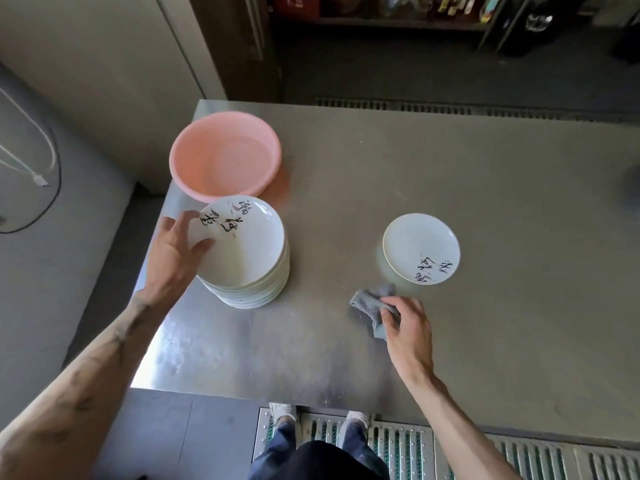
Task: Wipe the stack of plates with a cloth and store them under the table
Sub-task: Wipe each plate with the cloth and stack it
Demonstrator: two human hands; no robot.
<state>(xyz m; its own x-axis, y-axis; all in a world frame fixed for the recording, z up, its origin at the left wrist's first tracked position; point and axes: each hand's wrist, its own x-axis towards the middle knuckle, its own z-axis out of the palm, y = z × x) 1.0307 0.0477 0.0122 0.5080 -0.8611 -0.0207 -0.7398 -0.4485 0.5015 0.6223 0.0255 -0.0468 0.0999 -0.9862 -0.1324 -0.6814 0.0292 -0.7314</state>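
Observation:
A stack of white plates with black brush writing stands near the left edge of the steel table. My left hand holds the left rim of the top plate, thumb on top, and that plate sits tilted on the stack. A separate white plate lies on the table to the right, with at least one more under it. My right hand grips a crumpled grey cloth on the table, just in front of that plate.
A pink plastic basin sits behind the stack, touching the table's left rear area. A grey wall and cables are to the left. Metal floor grating and my shoes lie below the table's front edge.

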